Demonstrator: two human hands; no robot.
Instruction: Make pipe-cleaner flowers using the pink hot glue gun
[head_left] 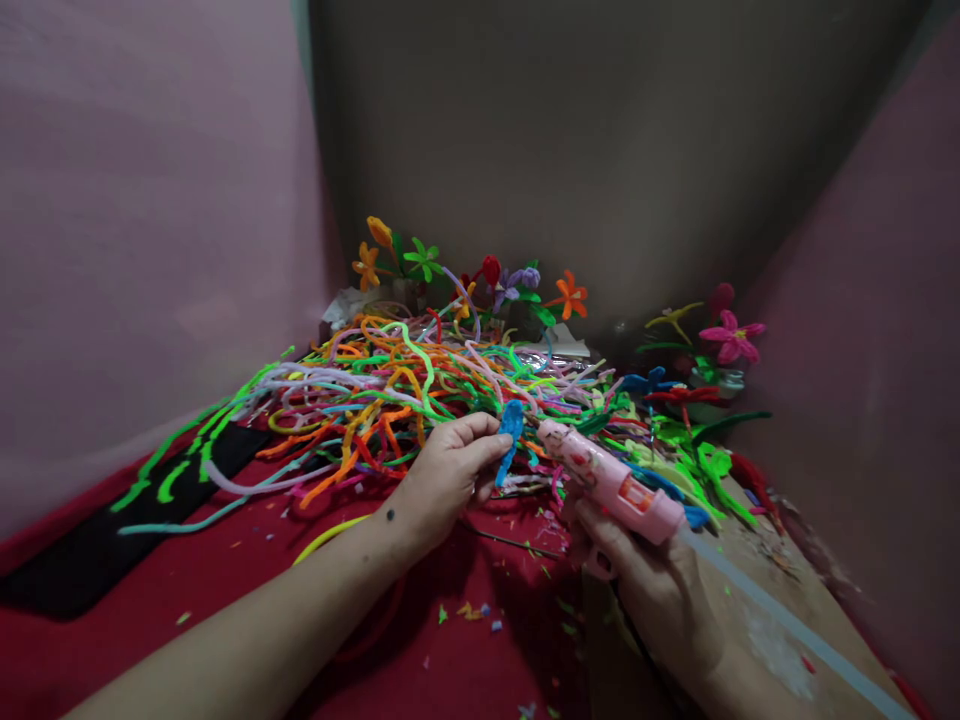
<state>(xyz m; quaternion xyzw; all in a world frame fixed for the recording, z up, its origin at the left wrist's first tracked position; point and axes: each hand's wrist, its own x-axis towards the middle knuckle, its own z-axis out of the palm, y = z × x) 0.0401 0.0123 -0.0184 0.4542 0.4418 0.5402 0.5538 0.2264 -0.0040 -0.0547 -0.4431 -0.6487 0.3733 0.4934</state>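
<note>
Your hands meet over a heap of pipe cleaners (390, 390) on the red counter (450, 650).

Your left hand (442, 480) pinches a blue pipe-cleaner piece (511, 432) between thumb and fingertips; your right hand (652, 580) is wrapped around a pink glue gun (611, 482), nozzle just beside the blue piece. Finished pipe-cleaner flowers (480, 280) stand behind the heap.

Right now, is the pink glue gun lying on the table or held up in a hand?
Held up. The right hand grips the pink glue gun, its nozzle pointing at the blue pipe-cleaner piece pinched in the left hand.
</note>
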